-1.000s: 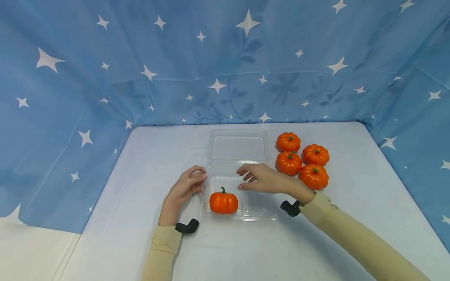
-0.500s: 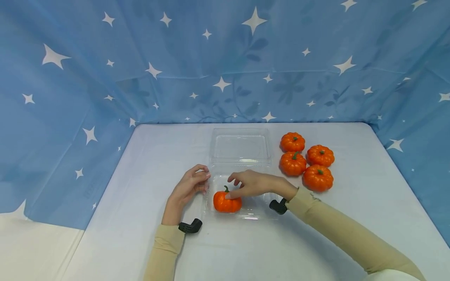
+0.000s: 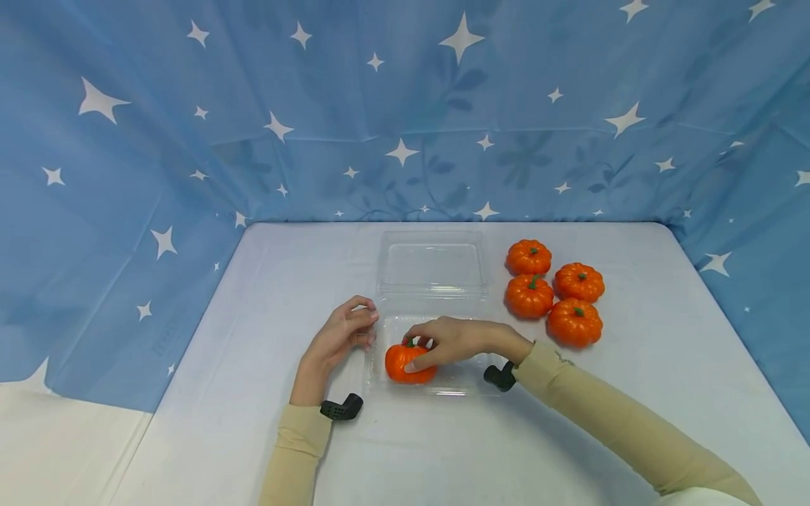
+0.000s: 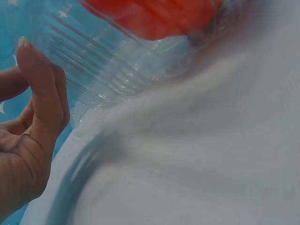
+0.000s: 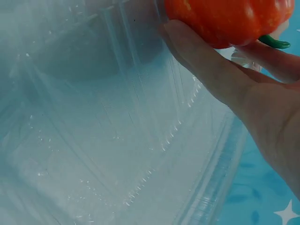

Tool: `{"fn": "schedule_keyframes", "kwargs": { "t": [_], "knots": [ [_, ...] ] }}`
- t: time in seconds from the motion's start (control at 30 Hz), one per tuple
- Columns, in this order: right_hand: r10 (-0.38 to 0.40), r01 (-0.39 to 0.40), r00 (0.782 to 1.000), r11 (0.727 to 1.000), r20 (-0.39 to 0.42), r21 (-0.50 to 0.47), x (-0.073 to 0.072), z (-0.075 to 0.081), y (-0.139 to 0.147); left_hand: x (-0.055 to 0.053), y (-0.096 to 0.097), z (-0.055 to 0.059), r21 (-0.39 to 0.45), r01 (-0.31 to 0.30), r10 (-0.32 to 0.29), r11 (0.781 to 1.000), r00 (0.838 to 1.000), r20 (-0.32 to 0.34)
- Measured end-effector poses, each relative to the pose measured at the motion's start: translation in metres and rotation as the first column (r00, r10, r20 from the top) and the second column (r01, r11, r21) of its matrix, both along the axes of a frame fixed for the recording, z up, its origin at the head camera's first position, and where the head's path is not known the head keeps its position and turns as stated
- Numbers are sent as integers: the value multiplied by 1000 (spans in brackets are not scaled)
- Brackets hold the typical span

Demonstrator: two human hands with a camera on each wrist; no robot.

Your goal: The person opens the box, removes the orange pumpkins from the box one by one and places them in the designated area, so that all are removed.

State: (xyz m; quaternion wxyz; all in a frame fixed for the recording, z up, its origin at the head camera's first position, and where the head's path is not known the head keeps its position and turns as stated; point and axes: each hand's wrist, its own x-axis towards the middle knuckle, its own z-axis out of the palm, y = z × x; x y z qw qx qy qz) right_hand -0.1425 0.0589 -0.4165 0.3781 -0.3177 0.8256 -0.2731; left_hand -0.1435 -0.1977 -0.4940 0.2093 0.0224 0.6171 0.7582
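An orange toy pumpkin [image 3: 397, 362] with a green stem sits in the left part of a clear plastic clamshell box [image 3: 467, 374], whose lid [image 3: 433, 266] lies open at the back. My right hand [image 3: 457, 339] grips this pumpkin from the right and above, thumb on the near side and fingers toward the stem. In the right wrist view the thumb and fingers lie around the pumpkin [image 5: 229, 21]. My left hand [image 3: 342, 332] stays by the box's left rim, fingers loosely bent; whether the fingertips touch the plastic is unclear.
Several more orange pumpkins [image 3: 574, 323] stand grouped on the white table [image 3: 285, 274], right of the box. A blue curtain [image 3: 329, 91] with white stars hangs behind and along both sides of the table.
My right hand has moved left and down from over the box's middle onto the pumpkin, and its fingers have closed around it. The left hand has kept its place by the rim.
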Motion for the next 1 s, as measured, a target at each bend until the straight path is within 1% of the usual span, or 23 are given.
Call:
{"fn": "schedule_keyframes", "kwargs": {
  "t": [0.2, 0.37, 0.5, 0.63, 0.77, 0.87, 1.0],
  "knots": [
    [-11, 9, 999, 999, -40, -50, 5, 3, 3, 0, -2, 1, -10, 11, -12, 1000, 1000, -20],
    [-34, 27, 996, 995, -80, -95, 10, 9, 9, 1, -5, 1, -6, 7, -7, 1000, 1000, -21],
    [-73, 58, 991, 989, -110, -133, 16, 11, 17, 2, -6, 1, -2, 9, -9, 1000, 1000, -23],
    [-120, 96, 982, 983, -149, -159, 21, 12, 26, 2, -7, 0, -3, 11, -11, 1000, 1000, -23],
    [-142, 98, 964, 976, -227, -195, 26, 12, 36, 2, -9, -2, -9, 18, -18, 1000, 999, -28],
    [-162, 98, 942, 971, -295, -219, 29, 12, 44, 2, -8, -3, -11, 19, -19, 1000, 999, -33],
    [-206, 125, 911, 964, -357, -236, 33, 14, 55, 1, -6, -1, -7, 15, -15, 1000, 999, -34]
  ]
}}
